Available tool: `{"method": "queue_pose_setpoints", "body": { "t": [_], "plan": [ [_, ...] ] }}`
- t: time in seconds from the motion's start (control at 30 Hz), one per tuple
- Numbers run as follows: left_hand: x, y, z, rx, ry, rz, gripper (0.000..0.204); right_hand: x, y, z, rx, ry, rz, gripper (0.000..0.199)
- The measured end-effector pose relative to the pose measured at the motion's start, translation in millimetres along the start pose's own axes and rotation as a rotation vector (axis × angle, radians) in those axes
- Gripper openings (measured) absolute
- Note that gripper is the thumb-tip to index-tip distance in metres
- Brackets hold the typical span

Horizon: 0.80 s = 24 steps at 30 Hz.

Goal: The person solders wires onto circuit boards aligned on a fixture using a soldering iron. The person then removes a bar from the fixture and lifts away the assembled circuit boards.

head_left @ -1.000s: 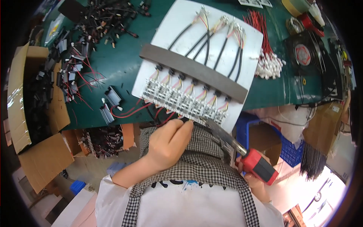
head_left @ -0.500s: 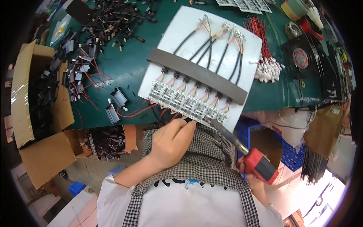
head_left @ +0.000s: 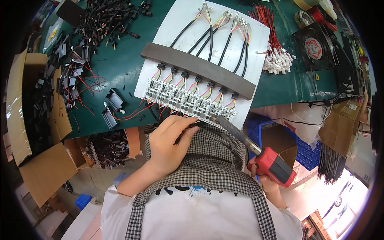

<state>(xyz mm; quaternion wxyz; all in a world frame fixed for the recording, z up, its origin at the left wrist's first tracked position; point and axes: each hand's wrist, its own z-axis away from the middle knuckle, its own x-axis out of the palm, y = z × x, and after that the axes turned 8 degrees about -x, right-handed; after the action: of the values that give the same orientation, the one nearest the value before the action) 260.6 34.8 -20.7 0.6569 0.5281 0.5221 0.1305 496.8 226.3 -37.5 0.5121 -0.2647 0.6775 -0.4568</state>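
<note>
The boards (head_left: 191, 105) sit in a row on a white panel (head_left: 256, 44), which juts past the near edge of the surface (head_left: 134, 60). The right hand (head_left: 267, 183) grips an iron (head_left: 261, 155), its tip at the row's near side; contact is unclear. The left hand (head_left: 168, 140) is narrow, thumb close to forefinger beside the boards; I cannot tell whether it pinches anything.

Good work here likely calls for a steady panel, a brief touch on one pad only, and left fingertips clear of the hot tip. Red wires (head_left: 134, 117) beside the left hand could snag.

A bar (head_left: 196, 70) lies over the black cables (head_left: 210, 48), limiting their slack. Toward the surface's left edge are brackets (head_left: 115, 99) and an open carton (head_left: 18, 104); toward its far right corner, white plugs (head_left: 280, 61) and a fan (head_left: 314, 49).
</note>
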Motion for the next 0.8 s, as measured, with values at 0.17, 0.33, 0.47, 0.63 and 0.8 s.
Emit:
{"method": "queue_pose_setpoints", "body": {
  "t": [0.17,0.33,0.47,0.63,0.8],
  "plan": [
    [-4,2,-1,-0.042,-0.035,0.027,0.018,2,-2,-3,0.046,0.06,-0.036,0.029],
    [-3,1,-2,-0.11,-0.074,0.142,0.017,-1,-1,-3,0.038,0.041,-0.09,0.032],
    [5,-7,3,0.178,0.038,-0.111,0.019,1,10,3,-0.044,0.076,-0.223,0.042],
    [10,-11,6,0.361,0.125,-0.283,0.021,-7,15,-1,-0.074,-0.028,-0.283,0.061],
    [9,-10,5,0.364,0.122,-0.272,0.023,-7,13,-10,-0.18,-0.047,-0.21,0.066]
  ]
}}
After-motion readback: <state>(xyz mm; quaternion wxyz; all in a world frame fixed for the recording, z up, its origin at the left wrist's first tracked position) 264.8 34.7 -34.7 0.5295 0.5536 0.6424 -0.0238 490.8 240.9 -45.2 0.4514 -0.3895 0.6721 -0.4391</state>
